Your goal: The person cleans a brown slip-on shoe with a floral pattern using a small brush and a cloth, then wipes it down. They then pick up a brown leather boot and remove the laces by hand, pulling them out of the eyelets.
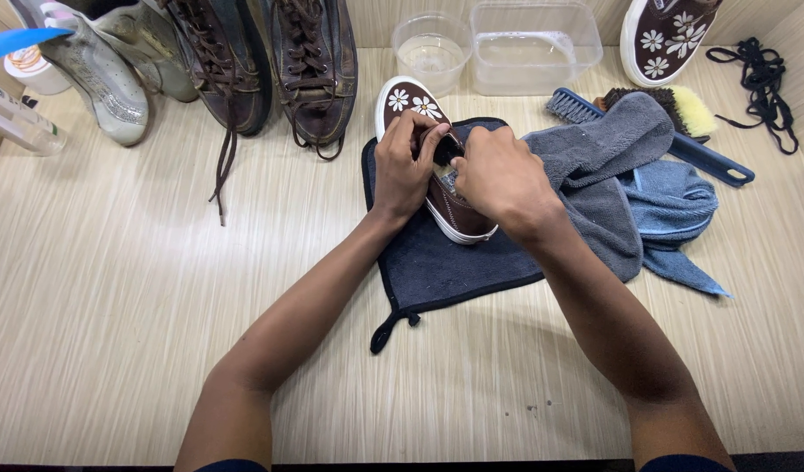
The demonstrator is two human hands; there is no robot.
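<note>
My left hand [404, 166] and right hand [500, 175] are both closed on the brown canvas shoe with white daisies [419, 131], pinching near its top opening. It lies on a dark blue cloth mat [437, 262] on the pale wooden worktop [114, 306]. I think it is light and bendy; the white rubber sole looks best to grip. There is open room left; grey towels [603, 166] crowd the right.

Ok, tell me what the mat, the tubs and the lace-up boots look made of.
Mat: dark woven cloth, matte, with stitched edging. Tubs: clear plastic, glossy, see-through. Boots: brown leather by the look, creased with a dull sheen; could be synthetic.
</note>
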